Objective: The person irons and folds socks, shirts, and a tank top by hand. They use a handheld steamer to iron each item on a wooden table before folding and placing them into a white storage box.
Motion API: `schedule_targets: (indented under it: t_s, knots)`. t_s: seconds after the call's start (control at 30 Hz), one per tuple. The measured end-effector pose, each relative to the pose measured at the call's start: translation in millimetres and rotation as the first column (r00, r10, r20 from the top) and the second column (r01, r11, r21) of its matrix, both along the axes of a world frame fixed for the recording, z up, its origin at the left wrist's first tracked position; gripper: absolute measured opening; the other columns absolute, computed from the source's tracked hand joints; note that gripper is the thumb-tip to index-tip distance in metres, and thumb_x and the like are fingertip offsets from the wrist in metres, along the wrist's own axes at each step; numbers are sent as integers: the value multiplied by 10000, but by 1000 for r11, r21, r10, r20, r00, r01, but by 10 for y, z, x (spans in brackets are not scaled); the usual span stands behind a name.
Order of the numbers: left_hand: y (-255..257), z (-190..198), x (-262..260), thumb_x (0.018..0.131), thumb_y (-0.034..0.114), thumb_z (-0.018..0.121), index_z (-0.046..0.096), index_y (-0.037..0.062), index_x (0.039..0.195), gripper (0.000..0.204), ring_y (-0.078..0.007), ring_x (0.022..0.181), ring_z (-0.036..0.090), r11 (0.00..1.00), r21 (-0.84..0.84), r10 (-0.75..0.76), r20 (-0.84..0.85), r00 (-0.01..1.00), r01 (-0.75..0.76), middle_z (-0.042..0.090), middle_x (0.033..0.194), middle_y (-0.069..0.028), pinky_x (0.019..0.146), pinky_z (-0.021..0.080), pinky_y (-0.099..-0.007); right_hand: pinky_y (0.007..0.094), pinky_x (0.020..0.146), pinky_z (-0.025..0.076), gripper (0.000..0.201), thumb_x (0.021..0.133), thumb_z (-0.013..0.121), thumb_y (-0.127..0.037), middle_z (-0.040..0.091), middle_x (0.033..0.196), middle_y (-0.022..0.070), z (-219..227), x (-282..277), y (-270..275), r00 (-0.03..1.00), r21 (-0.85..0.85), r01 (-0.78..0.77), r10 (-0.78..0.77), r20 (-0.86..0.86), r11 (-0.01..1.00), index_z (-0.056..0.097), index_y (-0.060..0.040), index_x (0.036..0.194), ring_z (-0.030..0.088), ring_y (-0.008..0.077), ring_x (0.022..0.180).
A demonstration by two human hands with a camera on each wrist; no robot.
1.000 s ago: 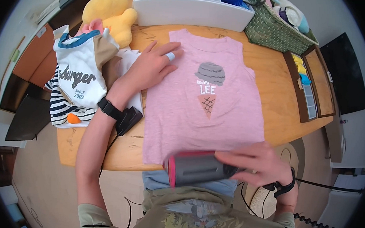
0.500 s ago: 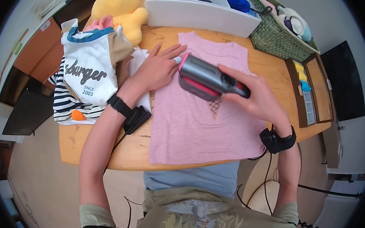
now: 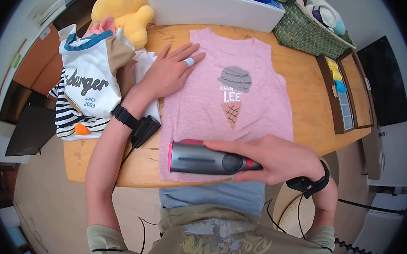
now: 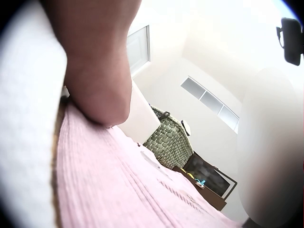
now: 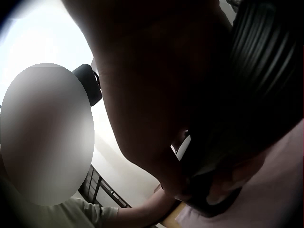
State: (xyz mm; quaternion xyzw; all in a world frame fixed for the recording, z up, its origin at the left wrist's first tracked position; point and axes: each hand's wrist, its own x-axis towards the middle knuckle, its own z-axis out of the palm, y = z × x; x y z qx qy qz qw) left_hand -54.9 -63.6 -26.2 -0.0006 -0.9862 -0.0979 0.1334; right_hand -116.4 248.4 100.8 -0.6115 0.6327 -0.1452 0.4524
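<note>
A pink sleeveless top (image 3: 260, 116) with an ice-cream cone print lies spread flat on the wooden table. My right hand (image 3: 283, 160) grips a grey and pink handheld garment steamer (image 3: 197, 158) by its handle, its head lying across the lower part of the top near the table's front edge. At the upper left of the top, my left hand (image 3: 169, 73) rests with fingers extended over the shoulder and side edge. In the right wrist view the right hand (image 5: 147, 95) is dark, and the steamer is mostly in shadow.
Left of the top lie a white lettered garment (image 3: 90, 78) and a striped one (image 3: 66, 118), with a yellow plush toy (image 3: 122, 15) behind. A white box (image 3: 215, 13), a green woven basket (image 3: 307, 33) and an open wooden case (image 3: 338, 102) stand along the back and right.
The steamer moved from the hem up to the chest near the left hand, then back down to the lower part of the top. The left hand has stayed at the upper left edge.
</note>
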Motion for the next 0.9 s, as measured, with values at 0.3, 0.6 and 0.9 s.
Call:
schedule_targets:
  t_s: [0.3,0.6,0.9]
  knots:
    - [-17,-9,0,1124,272,408,503,249,1573,459,-245,1561,334,1000,1,8,6,1000,-8,400,1674,-55,1294,170,-552,282,588,512,833,1106,531,-162,617,1015,124,-449,194,107,559,206,-43,-147,816,978,-56,-184,1697,631,127,636]
    - [11,36,19,1112,240,438,527,242,1557,454,-230,1563,334,1000,27,11,10,1000,-11,412,1667,-39,1294,145,-545,249,499,484,839,1115,505,-140,557,902,80,-498,700,370,125,372,207,-401,907,905,-83,-285,1696,579,98,580]
    - [50,109,25,1026,171,599,557,164,1523,499,-276,1593,277,999,46,-19,-190,982,28,380,1684,-79,1272,64,-643,282,483,507,848,1100,500,-125,579,960,131,-508,802,339,37,355,592,-464,885,723,-78,-305,1693,573,135,555]
